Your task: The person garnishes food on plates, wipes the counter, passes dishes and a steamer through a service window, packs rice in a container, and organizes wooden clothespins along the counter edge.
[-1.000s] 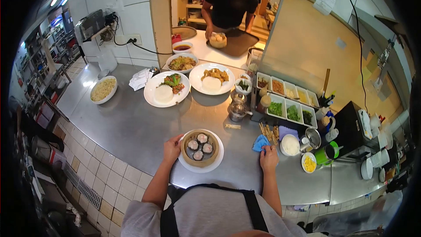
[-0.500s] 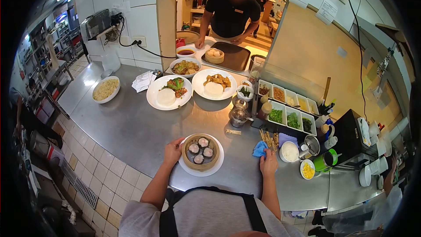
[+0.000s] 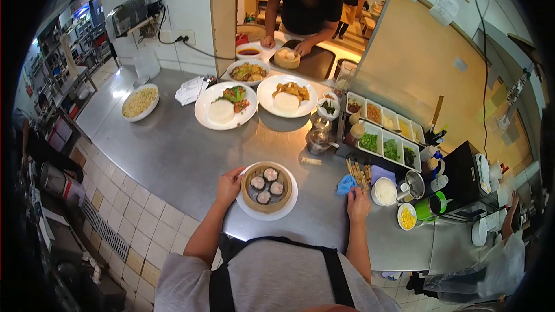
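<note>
A round bamboo steamer with several pink-topped dumplings in it sits on a white plate near the counter's front edge. My left hand has its fingers closed at the plate's left rim, beside the steamer. On the right, my right hand rests on the counter, its fingers closed at the lower edge of a crumpled blue cloth. Part of those fingers is hard to make out. Thin tan sticks lie just behind the cloth.
Two white plates with rice and a bowl of noodles stand farther back. Garnish trays, a rice bowl and a yellow-food bowl are at right. Across the pass, a person's hand touches another steamer.
The person across the pass has leaned forward and brought a hand to the small steamer on the tray. My view has shifted slightly; my hands stay at the plate and the cloth.
</note>
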